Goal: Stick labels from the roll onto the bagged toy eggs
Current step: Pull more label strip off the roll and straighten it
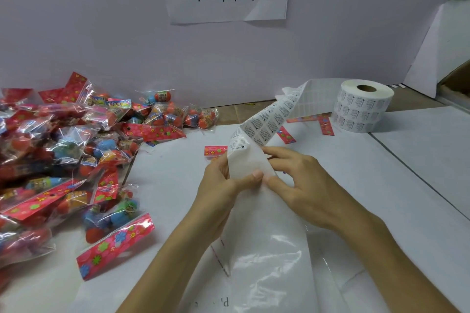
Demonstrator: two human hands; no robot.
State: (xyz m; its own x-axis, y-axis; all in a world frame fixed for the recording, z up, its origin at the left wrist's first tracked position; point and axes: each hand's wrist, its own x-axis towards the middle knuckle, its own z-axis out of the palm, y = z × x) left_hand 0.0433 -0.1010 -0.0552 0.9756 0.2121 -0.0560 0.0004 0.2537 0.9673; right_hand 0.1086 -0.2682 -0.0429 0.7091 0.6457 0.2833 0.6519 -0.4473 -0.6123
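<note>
Both hands (254, 185) pinch label strip (264, 119), thumbs touching.

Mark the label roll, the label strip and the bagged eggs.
label roll (362, 109), head view, printed side wall.
label strip (265, 122), head view, printed stretch mid-strip.
bagged eggs (66, 145), head view, middle of the pile.

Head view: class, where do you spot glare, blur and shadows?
Head view: glare glints on the clear bags and the glossy strip; label print on the roll is too soft to read; lighting is even, with only faint shadows.
</note>
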